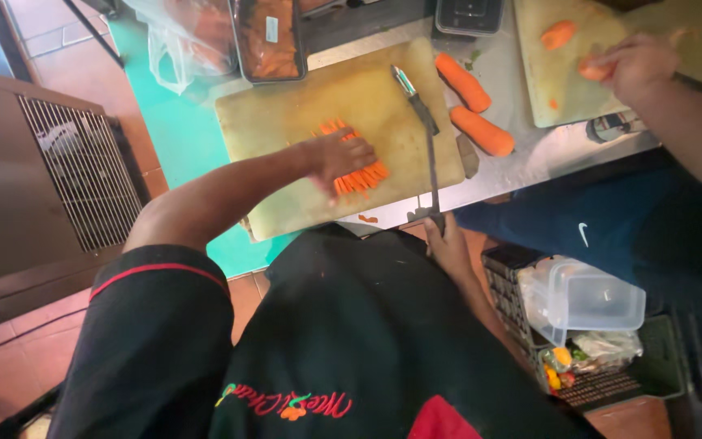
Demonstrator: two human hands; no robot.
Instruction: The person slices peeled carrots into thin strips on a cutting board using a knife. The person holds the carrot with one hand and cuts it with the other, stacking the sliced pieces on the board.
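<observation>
The left hand [341, 156] lies flat, fingers spread, pressing down on a row of carrot sticks [357, 171] in the middle of the worn cutting board [286, 122]. The right hand [447, 244] is down at the near table edge, closed around the handle of a long knife [431, 162] whose blade runs away from the hand across the board, just to the right of the sticks. The risk here seems to be the blade: it lies close beside the spread fingers, and if it swung left while they stay flat it could catch a fingertip; the sticks could also roll or scatter under the palm. A peeler [410, 93] rests beyond the left hand, and two peeled carrots [473, 106] lie on the steel table [522, 154] to the right of the knife. Farther right, another person's hand [631, 65] holds a carrot piece on a second board [562, 89]. Beyond the left hand a dark tray [268, 39] holds orange pieces, next to a clear plastic bag [180, 36] and an apparently empty black container [469, 15]. Below the right hand a clear plastic tub [582, 297], apparently empty, sits on a dark crate [611, 382] holding bagged vegetables.
</observation>
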